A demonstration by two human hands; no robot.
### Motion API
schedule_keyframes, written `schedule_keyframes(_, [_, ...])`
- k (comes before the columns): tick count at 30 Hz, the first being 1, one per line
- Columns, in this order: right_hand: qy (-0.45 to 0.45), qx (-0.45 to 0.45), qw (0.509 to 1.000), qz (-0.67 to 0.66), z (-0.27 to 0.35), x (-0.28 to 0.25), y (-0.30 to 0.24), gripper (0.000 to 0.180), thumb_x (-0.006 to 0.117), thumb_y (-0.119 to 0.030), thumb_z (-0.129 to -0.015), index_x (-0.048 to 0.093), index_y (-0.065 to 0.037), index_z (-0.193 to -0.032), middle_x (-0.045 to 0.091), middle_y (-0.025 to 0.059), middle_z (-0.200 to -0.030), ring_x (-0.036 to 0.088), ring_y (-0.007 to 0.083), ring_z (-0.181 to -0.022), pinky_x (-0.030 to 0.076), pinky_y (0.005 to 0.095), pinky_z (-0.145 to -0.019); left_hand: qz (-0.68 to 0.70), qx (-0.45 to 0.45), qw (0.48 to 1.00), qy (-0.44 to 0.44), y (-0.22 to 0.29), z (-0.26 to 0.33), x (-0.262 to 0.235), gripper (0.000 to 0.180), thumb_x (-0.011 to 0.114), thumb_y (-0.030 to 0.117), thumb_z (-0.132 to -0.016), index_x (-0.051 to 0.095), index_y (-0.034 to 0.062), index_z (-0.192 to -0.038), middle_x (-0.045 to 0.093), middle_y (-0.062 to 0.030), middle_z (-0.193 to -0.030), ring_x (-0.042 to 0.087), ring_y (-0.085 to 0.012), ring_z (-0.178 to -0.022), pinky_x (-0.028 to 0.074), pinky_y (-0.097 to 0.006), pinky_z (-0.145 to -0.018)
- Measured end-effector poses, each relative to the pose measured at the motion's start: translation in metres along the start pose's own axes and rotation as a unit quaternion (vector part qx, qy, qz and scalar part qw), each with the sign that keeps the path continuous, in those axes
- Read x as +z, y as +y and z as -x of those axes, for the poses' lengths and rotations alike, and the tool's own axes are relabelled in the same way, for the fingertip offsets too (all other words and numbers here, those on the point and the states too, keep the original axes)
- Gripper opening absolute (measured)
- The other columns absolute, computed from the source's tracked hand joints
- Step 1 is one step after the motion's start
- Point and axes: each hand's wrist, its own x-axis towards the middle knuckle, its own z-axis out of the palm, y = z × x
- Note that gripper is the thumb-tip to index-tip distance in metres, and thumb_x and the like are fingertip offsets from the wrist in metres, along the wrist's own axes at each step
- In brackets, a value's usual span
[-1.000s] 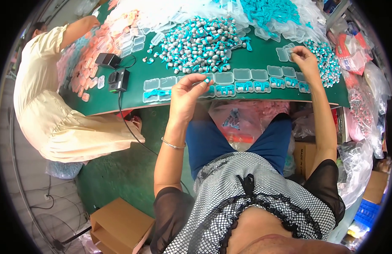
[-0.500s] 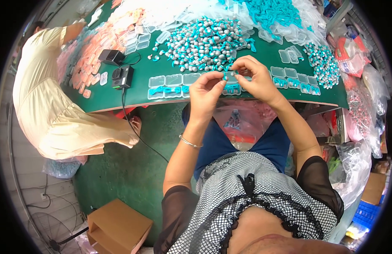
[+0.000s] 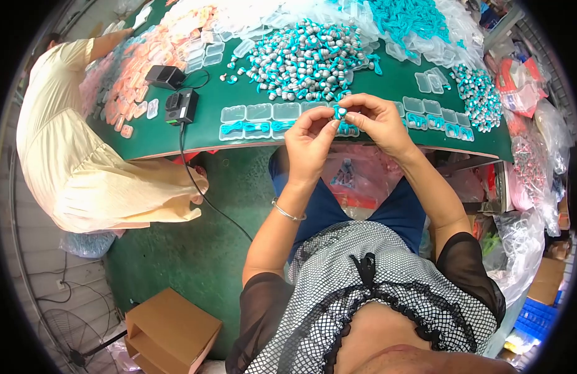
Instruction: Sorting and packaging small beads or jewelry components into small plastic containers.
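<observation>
Steadiness counts here, for the thing in hand is tiny. The person's left hand (image 3: 308,141) and right hand (image 3: 382,123) meet above the row of clear lidded boxes (image 3: 259,112) along the near edge of the counter (image 3: 394,81), and the fingers of both are pinched on a small turquoise-and-white piece (image 3: 340,113) held between them. Its finer shape, and exactly where each fingertip bears, is too small to tell. A light tip grip should serve best: pressing hard would likely make the piece slip sideways, while one hand holding firm and the other making the small adjustments would give better control. Working low over the boxes also seems wise, so that a dropped piece lands close by. The pile of turquoise-and-grey pieces (image 3: 307,59) lies just beyond the hands, so the knuckles are best kept clear of it.
</observation>
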Motion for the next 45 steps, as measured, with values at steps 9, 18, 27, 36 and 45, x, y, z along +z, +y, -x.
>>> schedule_keyframes(9, [0.061,-0.095,0.968,0.224,0.001,0.011,0.001,0.023,0.066,-0.001,-0.082,0.063,-0.003,-0.104,0.067,0.0068,-0.095,0.064,0.0182,-0.089,0.050,0.0330,-0.081,-0.165,0.081,0.983,-0.020,0.015,-0.018,-0.041,0.015,0.068,-0.007,-0.081,0.069,0.0006,-0.093,0.067,-0.0086,-0.101,0.066,-0.0147,-0.089,0.054,-0.026,-0.078])
schedule_keyframes(18, [0.009,-0.225,0.843,0.489,0.002,0.029,0.022,0.018,0.072,-0.007,-0.074,0.063,-0.011,-0.090,0.063,0.0018,-0.086,0.060,0.0214,-0.090,0.036,0.0389,-0.090,-0.462,0.223,0.851,-0.113,0.005,-0.018,-0.061,0.017,0.073,-0.003,-0.072,0.069,0.0069,-0.085,0.069,-0.0056,-0.093,0.065,-0.0236,-0.087,0.050,-0.035,-0.077])
schedule_keyframes(27, [0.001,-0.233,0.821,0.521,0.002,0.031,0.026,0.017,0.071,-0.008,-0.075,0.064,-0.011,-0.090,0.062,0.0008,-0.089,0.059,0.0204,-0.093,0.032,0.0433,-0.093,-0.561,0.248,0.774,-0.154,0.011,-0.016,-0.063,0.014,0.076,0.009,-0.073,0.070,0.0136,-0.084,0.069,0.0046,-0.092,0.060,-0.0195,-0.096,0.035,-0.040,-0.085])
schedule_keyframes(36, [0.007,-0.206,0.794,0.572,0.003,0.031,0.025,0.010,0.071,-0.015,-0.077,0.066,-0.014,-0.086,0.060,0.0000,-0.097,0.055,0.0204,-0.100,0.030,0.0492,-0.097,-0.606,0.257,0.741,-0.133,0.017,-0.014,-0.059,0.011,0.075,0.013,-0.071,0.067,0.0133,-0.079,0.062,0.0010,-0.093,0.056,-0.0209,-0.097,0.035,-0.044,-0.083])
schedule_keyframes(45, [0.042,-0.194,0.810,0.553,0.007,0.017,0.015,0.007,0.068,-0.015,-0.080,0.067,-0.015,-0.087,0.061,-0.0004,-0.097,0.055,0.0202,-0.101,0.030,0.0502,-0.096,-0.610,0.264,0.736,-0.129,0.027,-0.023,-0.042,0.009,0.073,0.013,-0.073,0.068,0.0134,-0.079,0.062,0.0010,-0.087,0.057,-0.0210,-0.091,0.035,-0.043,-0.080])
